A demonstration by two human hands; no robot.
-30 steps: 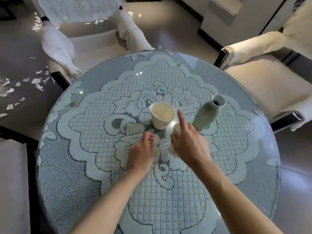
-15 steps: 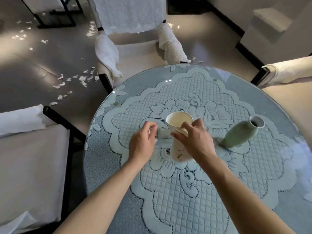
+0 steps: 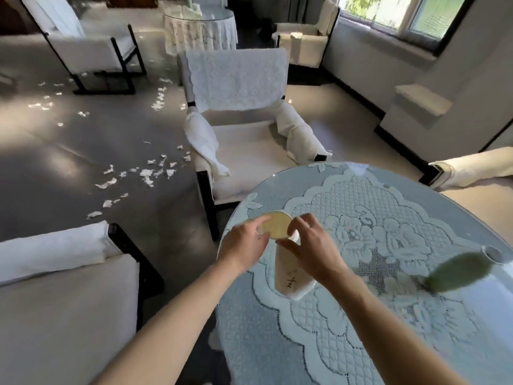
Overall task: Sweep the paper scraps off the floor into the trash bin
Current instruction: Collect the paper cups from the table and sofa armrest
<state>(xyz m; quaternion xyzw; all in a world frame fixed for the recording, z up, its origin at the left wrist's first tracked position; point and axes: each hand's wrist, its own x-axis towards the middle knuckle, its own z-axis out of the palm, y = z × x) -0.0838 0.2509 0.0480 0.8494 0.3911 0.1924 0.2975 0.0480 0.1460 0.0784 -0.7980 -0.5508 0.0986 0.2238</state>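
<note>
Dozens of scraps [image 3: 144,173] on floor [image 3: 69,151] at left, no bin or broom in view; left hand [image 3: 244,243] touches cup [image 3: 277,225] rim, grip unclear, right hand [image 3: 311,245] pinches it over table [image 3: 361,329], so sweep not started, next: fetch broom, bin.

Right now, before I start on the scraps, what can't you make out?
Head view only:
- trash bin: not in frame.
- green vase: motion-blurred, outline unclear.
- paper cups: left hand and right hand grip them and cover the join; count uncertain.
- paper scraps: far ones too small; the armchair may hide more.
</note>
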